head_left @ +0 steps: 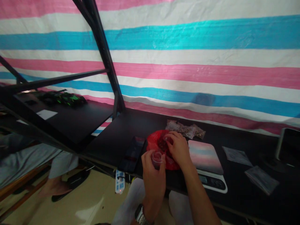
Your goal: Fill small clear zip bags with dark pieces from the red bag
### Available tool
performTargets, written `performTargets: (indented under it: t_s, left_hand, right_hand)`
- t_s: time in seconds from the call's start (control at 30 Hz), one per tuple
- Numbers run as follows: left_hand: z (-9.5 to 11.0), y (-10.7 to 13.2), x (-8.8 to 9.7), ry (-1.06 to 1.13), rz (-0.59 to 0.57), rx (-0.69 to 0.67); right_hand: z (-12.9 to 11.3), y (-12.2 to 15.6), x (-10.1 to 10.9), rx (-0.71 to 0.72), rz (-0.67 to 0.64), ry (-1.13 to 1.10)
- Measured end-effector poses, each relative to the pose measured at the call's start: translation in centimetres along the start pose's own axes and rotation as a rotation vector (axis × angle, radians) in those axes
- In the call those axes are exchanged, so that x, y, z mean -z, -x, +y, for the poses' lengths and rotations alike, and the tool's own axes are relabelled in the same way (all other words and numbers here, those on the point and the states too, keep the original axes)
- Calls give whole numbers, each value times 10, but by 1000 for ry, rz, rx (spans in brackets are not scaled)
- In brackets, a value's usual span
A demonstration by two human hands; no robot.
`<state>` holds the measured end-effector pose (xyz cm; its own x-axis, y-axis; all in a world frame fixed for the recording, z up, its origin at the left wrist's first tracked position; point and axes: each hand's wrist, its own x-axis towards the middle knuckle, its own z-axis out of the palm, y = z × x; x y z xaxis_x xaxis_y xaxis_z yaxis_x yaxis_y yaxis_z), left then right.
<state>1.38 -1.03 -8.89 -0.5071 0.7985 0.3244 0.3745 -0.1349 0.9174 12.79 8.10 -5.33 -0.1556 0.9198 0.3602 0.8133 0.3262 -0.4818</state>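
1. Two bare hands work low at centre-right of the frame, over the black table top (243,147), with the rest of the scene spread around them.
2. The left hand (153,178), with a metal wristwatch (140,215) cut off at the bottom edge, curls its fingers in a narrow hold round a small clear plastic cup (157,160). Those fingers hide much of the cup, so its contents are hard to make out.
3. The right hand (179,149) sits just above, fingertips (170,137) pressed into a red plastic bag (156,140). They cover the dark red contents (162,144), and whether they pinch anything cannot be told.
4. The bag lies on the table top between a dark smartphone (132,153) and a pastel pad (205,156), which rests on a digital scale (212,182). The right forearm blocks part of the scale.
5. Small clear packets of brown material (185,130) touch the far side of the bag, and two flat clear sleeves (261,179) lie toward the right.
6. At the right edge, a dark device (288,143) is cut off.
7. At upper left, a black metal shelf frame (100,47) crosses a striped tarp (187,40). Lower left, a blurred leg (56,184) is hard to make out.
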Motion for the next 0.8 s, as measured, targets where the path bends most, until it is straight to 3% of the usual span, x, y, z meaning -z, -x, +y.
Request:
performTargets:
  t_s: [0.17,0.4,0.8]
  left_hand:
    - [-2,0,1,21,-28,44]
    - [-4,-5,4,179,-19,234]
    - [-5,-10,9,251,55,264]
  right_hand:
    - [9,3,0,22,-73,-38]
    - [5,5,10,31,-174,-146]
    - [6,15,17,-21,-164,-323]
